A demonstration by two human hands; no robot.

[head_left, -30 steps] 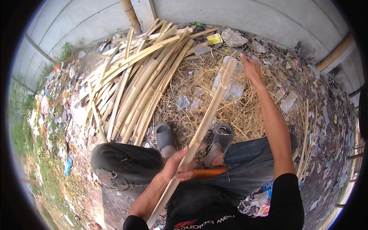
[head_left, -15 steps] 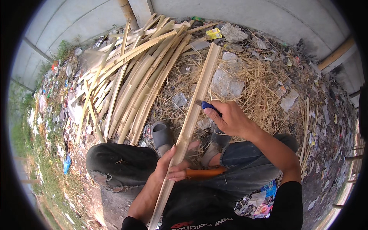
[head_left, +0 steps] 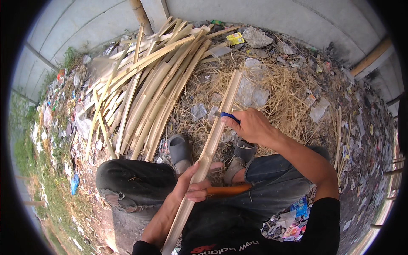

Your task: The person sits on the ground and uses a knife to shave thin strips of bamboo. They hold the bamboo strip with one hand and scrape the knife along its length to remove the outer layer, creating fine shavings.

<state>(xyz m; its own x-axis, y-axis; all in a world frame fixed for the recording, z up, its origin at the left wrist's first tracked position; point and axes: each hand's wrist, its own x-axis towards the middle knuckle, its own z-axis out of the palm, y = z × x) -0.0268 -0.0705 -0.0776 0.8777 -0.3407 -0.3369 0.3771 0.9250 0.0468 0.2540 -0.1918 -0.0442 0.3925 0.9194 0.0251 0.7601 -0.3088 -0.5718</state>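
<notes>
A long split bamboo strip (head_left: 211, 146) lies slantwise across my lap, pale inner side up. My left hand (head_left: 190, 185) is closed around its lower part, fingers wrapped over the edge. Further up, my right hand (head_left: 251, 126) grips a blue-handled utility knife (head_left: 229, 116), whose blade rests against the strip's face. An orange-brown rod, like a handle (head_left: 228, 191), lies across my lap right beside the left fingertips. Whether those fingers touch it, I cannot tell.
Many split bamboo strips (head_left: 157, 95) are piled at the far left. Dry straw (head_left: 289, 100), plastic scraps and a grey rock (head_left: 256, 38) cover the ground ahead. A grey wall (head_left: 255, 12) stands behind. My feet wear grey clogs (head_left: 180, 148).
The bamboo strip has slid toward me, its far tip now lower in the view. My right hand and knife stay at nearly the same spot, the wrist turned slightly.
</notes>
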